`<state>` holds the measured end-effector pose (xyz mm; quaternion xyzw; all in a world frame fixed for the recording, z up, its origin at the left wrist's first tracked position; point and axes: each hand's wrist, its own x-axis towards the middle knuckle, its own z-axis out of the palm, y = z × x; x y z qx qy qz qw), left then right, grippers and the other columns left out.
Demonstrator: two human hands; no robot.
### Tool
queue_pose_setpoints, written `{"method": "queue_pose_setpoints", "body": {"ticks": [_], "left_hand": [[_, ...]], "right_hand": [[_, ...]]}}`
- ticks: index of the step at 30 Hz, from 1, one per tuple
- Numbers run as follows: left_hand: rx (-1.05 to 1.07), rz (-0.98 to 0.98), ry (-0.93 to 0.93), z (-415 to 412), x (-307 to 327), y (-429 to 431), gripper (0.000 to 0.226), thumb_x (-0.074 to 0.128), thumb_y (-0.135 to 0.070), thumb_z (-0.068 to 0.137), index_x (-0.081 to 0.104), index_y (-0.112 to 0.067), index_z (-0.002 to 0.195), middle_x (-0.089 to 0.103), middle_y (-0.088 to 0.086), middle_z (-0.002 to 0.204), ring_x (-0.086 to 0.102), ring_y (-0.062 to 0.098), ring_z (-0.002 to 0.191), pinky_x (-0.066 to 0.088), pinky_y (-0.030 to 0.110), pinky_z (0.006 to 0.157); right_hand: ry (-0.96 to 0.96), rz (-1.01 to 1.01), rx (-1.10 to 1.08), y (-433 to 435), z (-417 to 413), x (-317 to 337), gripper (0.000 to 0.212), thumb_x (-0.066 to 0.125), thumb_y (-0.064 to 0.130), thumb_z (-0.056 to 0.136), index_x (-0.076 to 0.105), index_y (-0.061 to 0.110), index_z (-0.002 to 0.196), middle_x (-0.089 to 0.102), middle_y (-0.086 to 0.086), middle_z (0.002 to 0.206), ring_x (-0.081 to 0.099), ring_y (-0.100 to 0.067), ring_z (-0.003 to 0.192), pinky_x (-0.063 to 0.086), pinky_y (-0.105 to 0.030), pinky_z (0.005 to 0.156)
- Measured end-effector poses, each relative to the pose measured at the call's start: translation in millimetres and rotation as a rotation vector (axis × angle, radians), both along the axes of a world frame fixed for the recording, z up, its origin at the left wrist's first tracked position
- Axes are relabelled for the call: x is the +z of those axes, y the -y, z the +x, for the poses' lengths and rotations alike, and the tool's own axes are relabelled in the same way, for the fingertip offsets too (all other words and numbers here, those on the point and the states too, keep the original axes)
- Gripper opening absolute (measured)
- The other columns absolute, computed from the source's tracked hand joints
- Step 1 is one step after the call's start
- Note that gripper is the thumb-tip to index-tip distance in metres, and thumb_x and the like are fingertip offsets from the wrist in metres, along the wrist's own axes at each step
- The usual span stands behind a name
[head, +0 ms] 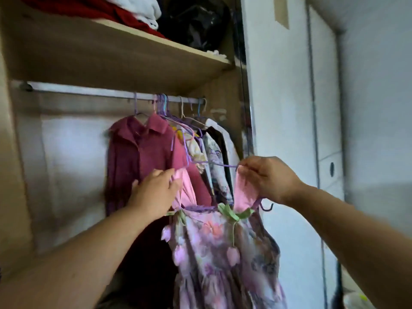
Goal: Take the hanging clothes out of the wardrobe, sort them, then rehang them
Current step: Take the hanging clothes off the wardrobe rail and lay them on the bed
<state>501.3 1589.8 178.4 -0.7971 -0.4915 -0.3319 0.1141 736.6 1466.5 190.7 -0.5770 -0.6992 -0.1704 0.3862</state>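
Observation:
A purple floral dress (223, 253) with pink straps and green bows hangs between my hands in front of the open wardrobe. My left hand (156, 192) pinches its left pink strap. My right hand (267, 177) pinches the right pink strap together with a thin purple hanger (223, 164); a purple hook shows below that hand. Behind the dress, a maroon shirt (138, 157) and several other garments (214, 152) hang on hangers from the metal rail (89, 91).
Above the rail a wooden shelf (133, 41) holds folded red and white cloth (124, 12) and a black bag (198, 21). A white sliding door (289, 130) stands to the right. The rail's left part carries no hangers.

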Motion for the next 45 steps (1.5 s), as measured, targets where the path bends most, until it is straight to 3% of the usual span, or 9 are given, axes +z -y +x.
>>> {"method": "queue_pose_setpoints", "body": {"ticks": [4, 8, 15, 20, 24, 28, 31, 40, 45], "left_hand": [[-0.266, -0.174, -0.008, 19.0, -54.3, -15.6, 0.031, 0.035, -0.048, 0.095, 0.05, -0.026, 0.08, 0.063, 0.001, 0.089, 0.061, 0.027, 0.094, 0.047, 0.042, 0.082], [-0.634, -0.426, 0.086, 36.9, -107.8, 5.1, 0.032, 0.05, -0.025, 0.096, 0.048, -0.011, 0.068, 0.045, 0.0, 0.058, 0.045, 0.017, 0.058, 0.034, 0.033, 0.058], [-1.022, -0.52, 0.06, 36.5, -175.1, 98.1, 0.013, 0.057, -0.04, 0.09, 0.064, -0.033, 0.081, 0.068, -0.01, 0.079, 0.062, 0.006, 0.078, 0.045, 0.02, 0.073], [-1.195, -0.513, -0.079, 24.3, -211.3, 168.9, 0.022, 0.058, -0.041, 0.089, 0.072, -0.03, 0.103, 0.069, -0.011, 0.097, 0.061, 0.01, 0.093, 0.043, 0.024, 0.073], [-1.272, -0.559, -0.246, 17.8, -235.7, 212.0, 0.013, 0.057, -0.051, 0.085, 0.063, -0.056, 0.075, 0.066, -0.016, 0.086, 0.062, 0.013, 0.087, 0.047, 0.028, 0.075], [-1.416, -0.563, -0.43, 21.7, -264.9, 276.5, 0.016, 0.058, -0.026, 0.093, 0.071, -0.034, 0.09, 0.064, -0.008, 0.087, 0.058, 0.014, 0.086, 0.037, 0.015, 0.066], [-1.531, -0.539, -0.534, 32.0, -295.5, 338.3, 0.018, 0.058, -0.023, 0.092, 0.073, -0.018, 0.102, 0.066, 0.004, 0.096, 0.06, 0.02, 0.095, 0.033, 0.024, 0.068], [-1.72, -0.527, -0.872, 64.3, -372.1, 551.7, 0.021, 0.053, -0.032, 0.094, 0.071, -0.025, 0.101, 0.068, -0.001, 0.099, 0.06, 0.022, 0.099, 0.042, 0.028, 0.072], [-1.724, -0.486, -0.996, 92.6, -408.4, 650.9, 0.023, 0.049, -0.035, 0.094, 0.068, -0.035, 0.108, 0.064, -0.001, 0.109, 0.057, 0.025, 0.104, 0.044, 0.031, 0.081]], "right_hand": [[-0.047, -0.102, -0.211, 67.9, 6.2, -38.0, 0.018, 0.047, 0.032, 0.096, 0.062, 0.025, 0.089, 0.062, 0.008, 0.074, 0.061, -0.018, 0.074, 0.051, -0.032, 0.069], [-0.111, -0.162, -0.422, 131.9, -3.4, -87.2, 0.017, 0.05, 0.034, 0.094, 0.064, 0.025, 0.092, 0.065, 0.007, 0.082, 0.062, -0.02, 0.08, 0.051, -0.034, 0.072], [-0.064, -0.375, -0.769, 236.0, -82.5, -172.1, 0.028, 0.041, 0.039, 0.097, 0.061, 0.022, 0.108, 0.067, 0.001, 0.104, 0.061, -0.023, 0.092, 0.05, -0.033, 0.075], [-0.344, -0.384, -0.911, 306.9, -152.2, -221.0, 0.026, 0.044, 0.035, 0.097, 0.064, 0.024, 0.109, 0.069, 0.001, 0.103, 0.063, -0.022, 0.093, 0.047, -0.029, 0.074], [-0.58, -0.33, -1.058, 371.0, -198.3, -267.5, 0.019, 0.051, 0.03, 0.094, 0.066, 0.019, 0.098, 0.069, -0.003, 0.088, 0.062, -0.025, 0.082, 0.048, -0.033, 0.07], [-0.802, -0.273, -1.196, 437.7, -238.4, -313.6, 0.015, 0.056, 0.024, 0.092, 0.07, 0.021, 0.096, 0.071, 0.0, 0.088, 0.063, -0.019, 0.081, 0.048, -0.03, 0.073], [-0.914, -0.273, -1.316, 494.7, -266.1, -345.8, 0.013, 0.059, 0.025, 0.09, 0.07, 0.019, 0.09, 0.071, -0.001, 0.081, 0.064, -0.02, 0.076, 0.05, -0.031, 0.07], [-1.231, -0.243, -1.641, 664.4, -317.6, -422.9, 0.012, 0.061, 0.024, 0.09, 0.07, 0.021, 0.084, 0.069, -0.003, 0.079, 0.062, -0.021, 0.076, 0.048, -0.03, 0.071], [-1.427, -0.165, -1.725, 747.9, -312.7, -475.6, 0.023, 0.061, 0.021, 0.089, 0.063, 0.038, 0.074, 0.068, 0.005, 0.082, 0.064, -0.02, 0.08, 0.054, -0.041, 0.079]]}}
